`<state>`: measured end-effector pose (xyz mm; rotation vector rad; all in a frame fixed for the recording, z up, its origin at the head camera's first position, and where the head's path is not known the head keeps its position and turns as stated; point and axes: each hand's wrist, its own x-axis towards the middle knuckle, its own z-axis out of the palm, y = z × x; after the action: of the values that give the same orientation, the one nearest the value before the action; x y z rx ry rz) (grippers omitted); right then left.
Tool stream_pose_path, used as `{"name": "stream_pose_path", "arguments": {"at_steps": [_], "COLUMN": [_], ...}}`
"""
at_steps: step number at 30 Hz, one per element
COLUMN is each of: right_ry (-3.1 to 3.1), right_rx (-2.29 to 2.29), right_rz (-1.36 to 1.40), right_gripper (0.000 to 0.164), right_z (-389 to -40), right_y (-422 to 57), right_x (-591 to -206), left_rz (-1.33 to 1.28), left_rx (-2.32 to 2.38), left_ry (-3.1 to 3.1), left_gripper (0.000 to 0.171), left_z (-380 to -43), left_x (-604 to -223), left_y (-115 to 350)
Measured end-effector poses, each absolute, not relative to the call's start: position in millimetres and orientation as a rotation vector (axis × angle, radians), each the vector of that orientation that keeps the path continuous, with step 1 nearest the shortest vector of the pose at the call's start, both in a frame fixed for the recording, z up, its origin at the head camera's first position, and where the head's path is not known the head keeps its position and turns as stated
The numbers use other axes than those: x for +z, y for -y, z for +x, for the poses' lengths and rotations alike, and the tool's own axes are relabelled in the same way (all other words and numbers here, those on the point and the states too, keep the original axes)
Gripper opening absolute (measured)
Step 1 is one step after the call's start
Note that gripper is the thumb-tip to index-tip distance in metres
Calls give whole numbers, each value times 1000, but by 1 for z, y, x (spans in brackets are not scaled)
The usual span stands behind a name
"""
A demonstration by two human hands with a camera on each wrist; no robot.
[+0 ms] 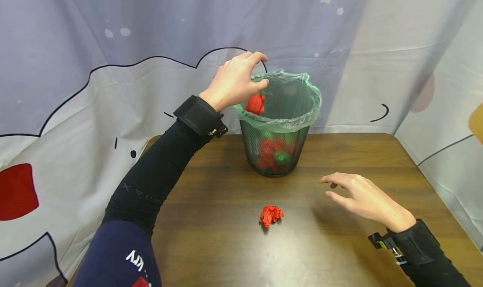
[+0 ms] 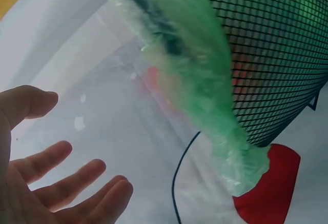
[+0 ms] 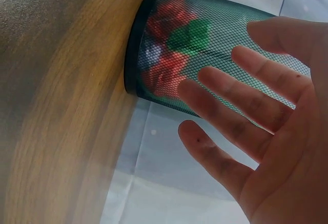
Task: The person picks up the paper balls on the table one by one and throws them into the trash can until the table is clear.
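My left hand [image 1: 235, 79] hovers over the left rim of a black mesh wastebasket [image 1: 250, 144], thumb and fingers spread apart with nothing between them. Just below it, inside the green plastic liner [image 1: 292, 125], a crumpled red paper ball [image 1: 255, 104] shows near the top. Another crumpled red paper ball [image 1: 271, 215] lies on the table in front of the basket. To the right of that ball, my right hand [image 1: 358, 197] is held above the table, its fingers loosely extended and holding nothing. In the right wrist view its fingers overlap the mesh wall [image 3: 230, 34].
Several red and green crumpled balls [image 3: 190, 37] show through the mesh at the basket's bottom. The wooden table [image 1: 211, 236] ends at the back against a patterned fabric backdrop [image 1: 170, 27], which continues along the right side [image 1: 449, 123].
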<state>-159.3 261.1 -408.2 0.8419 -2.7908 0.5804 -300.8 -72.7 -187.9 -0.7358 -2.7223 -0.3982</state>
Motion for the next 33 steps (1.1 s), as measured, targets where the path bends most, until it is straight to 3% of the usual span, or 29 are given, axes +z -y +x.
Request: {"name": "stream_pose_path", "arguments": {"at_steps": [33], "right_ry": [2747], "right_rx": [603], "right_rz": [861], "right_gripper": [28], "right_z": [-157], "right_y": [-257], "right_x": [-419], "left_rz": [-717], "left_rx": [-655], "left_ry": [2481], "left_gripper": [20], "left_z": [-261], "left_x": [-261], "left_y": [124]}}
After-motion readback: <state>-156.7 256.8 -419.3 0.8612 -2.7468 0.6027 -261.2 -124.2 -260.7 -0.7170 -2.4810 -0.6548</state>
